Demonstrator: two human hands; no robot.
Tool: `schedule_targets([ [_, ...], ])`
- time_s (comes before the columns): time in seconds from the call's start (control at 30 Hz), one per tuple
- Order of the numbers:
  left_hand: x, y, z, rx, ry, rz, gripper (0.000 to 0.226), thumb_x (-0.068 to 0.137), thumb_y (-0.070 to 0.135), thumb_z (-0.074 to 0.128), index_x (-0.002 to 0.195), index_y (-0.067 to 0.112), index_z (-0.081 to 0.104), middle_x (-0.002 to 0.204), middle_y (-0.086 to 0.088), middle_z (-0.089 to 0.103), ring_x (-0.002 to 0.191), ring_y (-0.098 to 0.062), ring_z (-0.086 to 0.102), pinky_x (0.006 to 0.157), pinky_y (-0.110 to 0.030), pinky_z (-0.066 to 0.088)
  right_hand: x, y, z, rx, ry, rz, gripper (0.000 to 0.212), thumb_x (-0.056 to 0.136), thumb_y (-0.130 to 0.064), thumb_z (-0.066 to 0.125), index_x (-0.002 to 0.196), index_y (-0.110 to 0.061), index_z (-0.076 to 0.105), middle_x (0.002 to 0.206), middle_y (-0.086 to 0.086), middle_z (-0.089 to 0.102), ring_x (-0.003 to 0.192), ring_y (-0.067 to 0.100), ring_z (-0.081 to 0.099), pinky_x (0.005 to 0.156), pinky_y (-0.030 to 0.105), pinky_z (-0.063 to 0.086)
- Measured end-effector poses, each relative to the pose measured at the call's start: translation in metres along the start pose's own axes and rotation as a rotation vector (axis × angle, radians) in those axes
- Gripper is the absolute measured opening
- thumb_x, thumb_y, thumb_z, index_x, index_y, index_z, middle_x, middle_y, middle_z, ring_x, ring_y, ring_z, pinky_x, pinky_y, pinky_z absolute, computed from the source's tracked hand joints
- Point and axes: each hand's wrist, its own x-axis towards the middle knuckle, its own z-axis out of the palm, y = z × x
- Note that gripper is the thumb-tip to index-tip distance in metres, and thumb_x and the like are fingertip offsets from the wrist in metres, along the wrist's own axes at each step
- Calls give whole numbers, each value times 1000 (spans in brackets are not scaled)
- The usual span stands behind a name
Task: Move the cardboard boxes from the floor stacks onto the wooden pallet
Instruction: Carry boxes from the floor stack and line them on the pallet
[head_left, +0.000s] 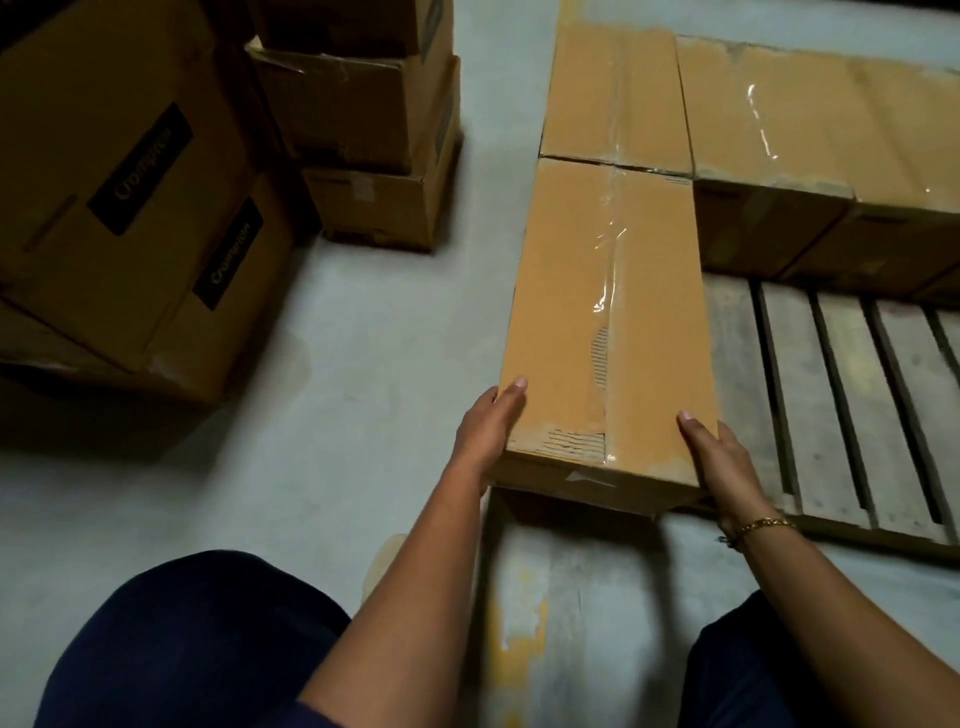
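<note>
Beyond the dark-clad knees (197, 639), the left hand (485, 431) and right hand (719, 457) (thumbs on top) gripped the near corners of the taped box (608, 322) on the wooden pallet (841, 389).

Floor (363, 322): smooth, pale grey-green concrete, scuffed, with 1 faint darker patch (293, 353) at left centre. 1 worn yellow stripe (519, 644), its paint flaked and broken, runs away from the viewer. Lighting is dim, and the left side lies darker.
</note>
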Motion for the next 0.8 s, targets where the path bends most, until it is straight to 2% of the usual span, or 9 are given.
schedule_targets([
  [0.03,5,-6,3,54,-2,25,93,69,91,58,144,35,53,140,9,61,129,-21,57,111,-48,44,-1,2,1,-1,8,10,90,80,-75,63,150,-22,45,140,-2,56,123,23,54,107,44,44],
  [0.1,9,-11,7,142,7,71,83,76,82,58,144,36,51,136,7,63,124,-22,60,109,-50,47,10,14,-2,-4,39,-5,117,52,-97,61,146,-27,50,138,2,61,123,29,59,106,55,48],
  [0.17,4,-7,7,185,27,109,67,90,68,57,147,34,48,138,5,61,125,-23,58,108,-48,48,30,34,-6,-4,48,4,122,46,-102,59,145,-30,50,139,2,61,124,30,58,105,57,49],
  [0.27,6,-7,6,210,45,122,59,96,60,56,148,33,46,139,3,61,124,-24,57,107,-47,48,23,26,-2,-19,77,1,111,55,-99,58,143,-30,53,138,1,62,125,29,59,106,56,48],
  [0.4,6,-4,8,217,46,123,56,97,59,55,147,35,47,136,3,61,121,-23,58,104,-44,49,11,15,2,-42,71,-30,74,73,-82,58,127,-32,61,125,0,68,114,27,63,103,54,50],
  [0.53,7,-3,9,210,41,129,56,99,57,53,148,32,45,137,3,60,124,-23,57,101,-42,50,14,13,3,-28,82,-51,62,83,-73,61,130,-32,61,125,0,68,115,26,62,105,53,49],
  [0.67,9,-3,8,207,46,129,57,98,57,55,148,32,47,138,3,61,124,-23,58,105,-44,49,16,12,3,-13,80,-72,44,89,-65,62,121,-36,61,123,-1,68,115,25,62,106,51,48],
  [0.8,10,-5,8,204,51,125,56,97,57,57,147,33,48,136,4,62,122,-22,59,105,-45,49,15,12,4,-18,78,-71,44,93,-60,61,127,-31,60,123,-2,64,115,22,59,107,45,46],
])
